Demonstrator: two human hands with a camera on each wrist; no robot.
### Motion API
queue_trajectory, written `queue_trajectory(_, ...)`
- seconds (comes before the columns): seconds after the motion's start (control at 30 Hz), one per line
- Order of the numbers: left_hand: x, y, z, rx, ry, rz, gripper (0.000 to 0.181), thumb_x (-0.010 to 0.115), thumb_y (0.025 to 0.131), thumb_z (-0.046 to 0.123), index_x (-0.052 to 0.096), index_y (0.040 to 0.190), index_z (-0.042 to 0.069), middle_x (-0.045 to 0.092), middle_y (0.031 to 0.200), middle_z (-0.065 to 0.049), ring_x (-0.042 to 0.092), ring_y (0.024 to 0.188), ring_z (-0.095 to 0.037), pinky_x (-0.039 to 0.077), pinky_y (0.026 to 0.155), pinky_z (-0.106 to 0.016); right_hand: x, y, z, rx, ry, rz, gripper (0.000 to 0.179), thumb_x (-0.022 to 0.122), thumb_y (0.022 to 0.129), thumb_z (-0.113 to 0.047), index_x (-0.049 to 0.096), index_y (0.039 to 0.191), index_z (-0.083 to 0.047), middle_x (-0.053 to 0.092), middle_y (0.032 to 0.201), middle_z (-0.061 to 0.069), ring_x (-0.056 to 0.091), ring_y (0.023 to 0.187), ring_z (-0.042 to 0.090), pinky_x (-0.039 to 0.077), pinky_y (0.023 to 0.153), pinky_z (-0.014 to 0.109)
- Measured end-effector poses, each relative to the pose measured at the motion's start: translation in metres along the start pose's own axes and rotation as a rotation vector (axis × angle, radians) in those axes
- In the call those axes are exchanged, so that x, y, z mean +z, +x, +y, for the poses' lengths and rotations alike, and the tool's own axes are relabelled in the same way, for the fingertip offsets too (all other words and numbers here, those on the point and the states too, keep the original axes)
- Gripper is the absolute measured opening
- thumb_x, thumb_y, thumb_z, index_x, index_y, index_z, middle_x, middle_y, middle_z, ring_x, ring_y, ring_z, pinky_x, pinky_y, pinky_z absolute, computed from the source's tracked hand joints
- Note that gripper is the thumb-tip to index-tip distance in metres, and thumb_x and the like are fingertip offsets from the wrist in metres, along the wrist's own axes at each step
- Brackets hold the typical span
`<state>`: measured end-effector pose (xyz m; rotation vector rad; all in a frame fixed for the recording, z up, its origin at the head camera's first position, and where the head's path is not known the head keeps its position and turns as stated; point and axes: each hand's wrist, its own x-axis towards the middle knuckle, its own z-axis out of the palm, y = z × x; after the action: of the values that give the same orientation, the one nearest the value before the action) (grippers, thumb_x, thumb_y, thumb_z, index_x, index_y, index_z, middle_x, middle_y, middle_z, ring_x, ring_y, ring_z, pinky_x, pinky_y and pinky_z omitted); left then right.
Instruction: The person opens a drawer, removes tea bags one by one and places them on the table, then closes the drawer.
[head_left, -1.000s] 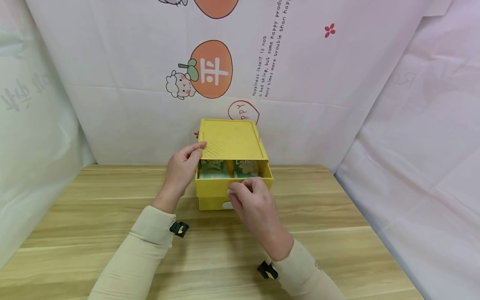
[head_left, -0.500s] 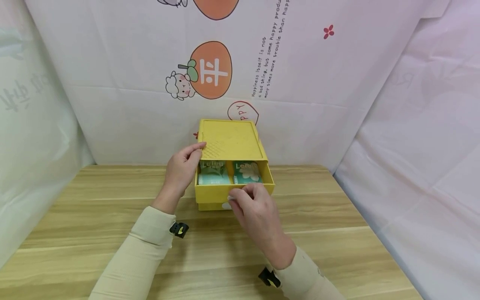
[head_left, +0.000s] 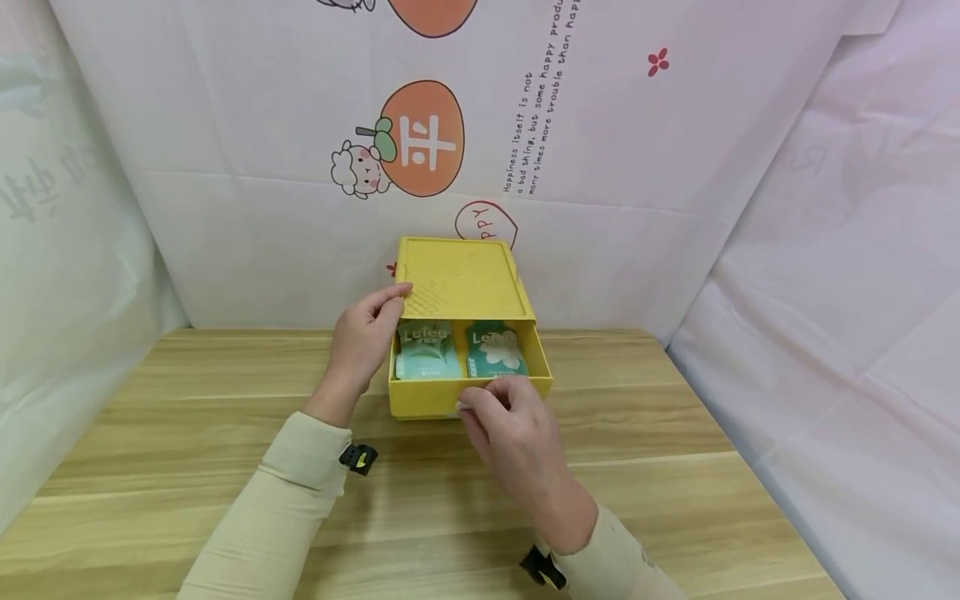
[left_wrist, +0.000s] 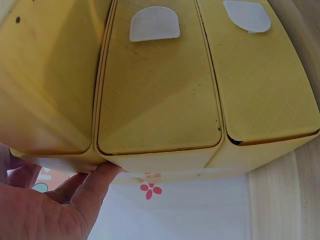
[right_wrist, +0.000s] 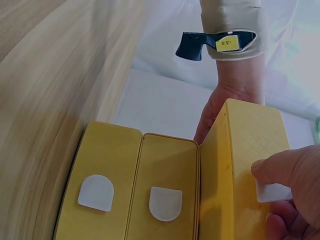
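A yellow drawer box [head_left: 465, 275] stands at the back of the table, its top drawer [head_left: 423, 398] pulled partway out. Inside lie a pale green LeTea packet [head_left: 429, 357] and a darker green one [head_left: 497, 354], side by side. My left hand [head_left: 362, 340] holds the box by its upper left edge, fingers over the top and side. With thumb and fingers, my right hand [head_left: 519, 442] pinches the white tab [right_wrist: 272, 193] on the top drawer's front. Two lower drawers, each with a white tab [left_wrist: 155, 24], are closed.
The wood-grain table [head_left: 420, 533] reaches forward and to both sides of the box. A white printed cloth [head_left: 600, 250] hangs right behind it, with more cloth hanging at left and right. Both sleeves carry black wrist straps [head_left: 358, 458].
The top drawer has slid further out toward me with my right hand, uncovering more of both packets. My left hand has stayed at the box's left edge.
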<state>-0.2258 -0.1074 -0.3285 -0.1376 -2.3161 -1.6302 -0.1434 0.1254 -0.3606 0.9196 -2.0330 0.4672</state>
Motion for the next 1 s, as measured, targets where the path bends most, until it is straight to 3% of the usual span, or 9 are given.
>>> queue_trajectory(0.13,0.000,0.000,-0.001,0.001,-0.005,-0.002,0.041,0.045,0.109,0.038,0.066,0.143,0.028,0.066,0.104,-0.010,0.026,0.052,-0.012,0.034,0.056,-0.033,-0.001,-0.002,-0.001,0.006,-0.002,0.002,0.020,0.086,0.087,-0.012,0.072,0.101,-0.012,0.057,0.089,0.008,0.053,0.077,0.020,0.050,0.063,0.030)
queue_trajectory(0.2,0.001,0.000,-0.001,0.001,-0.005,0.003,0.041,0.045,0.109,0.038,0.067,0.142,0.028,0.067,0.106,-0.006,0.028,0.053,-0.012,0.034,0.057,-0.033,-0.002,-0.004,-0.002,0.008,-0.001,0.001,0.021,0.086,0.086,-0.012,0.072,0.101,-0.012,0.057,0.090,0.009,0.053,0.077,0.020,0.051,0.063,0.031)
queue_trajectory(0.43,0.002,0.001,-0.002,0.009,-0.002,0.016,0.041,0.046,0.108,0.038,0.068,0.141,0.027,0.054,0.084,-0.008,0.029,0.054,-0.013,0.031,0.052,-0.030,-0.005,-0.007,-0.005,-0.003,-0.013,0.023,0.011,0.080,0.093,-0.017,0.073,0.100,-0.012,0.057,0.089,0.008,0.054,0.076,0.020,0.052,0.062,0.031)
queue_trajectory(0.53,0.002,0.000,-0.002,0.014,-0.002,0.016,0.041,0.046,0.108,0.037,0.068,0.141,0.027,0.053,0.082,-0.007,0.028,0.053,-0.013,0.030,0.052,-0.030,-0.006,-0.009,-0.006,-0.006,-0.018,0.029,0.008,0.077,0.095,-0.018,0.073,0.099,-0.012,0.057,0.089,0.008,0.054,0.075,0.020,0.051,0.061,0.031)
queue_trajectory(1.0,0.002,0.002,-0.002,0.003,0.007,0.022,0.041,0.045,0.108,0.039,0.068,0.141,0.028,0.058,0.090,-0.015,0.031,0.054,-0.012,0.031,0.052,-0.029,-0.013,-0.013,-0.012,-0.012,0.000,0.037,0.009,0.072,0.100,-0.021,0.073,0.099,-0.013,0.058,0.088,0.007,0.054,0.075,0.018,0.050,0.061,0.029)
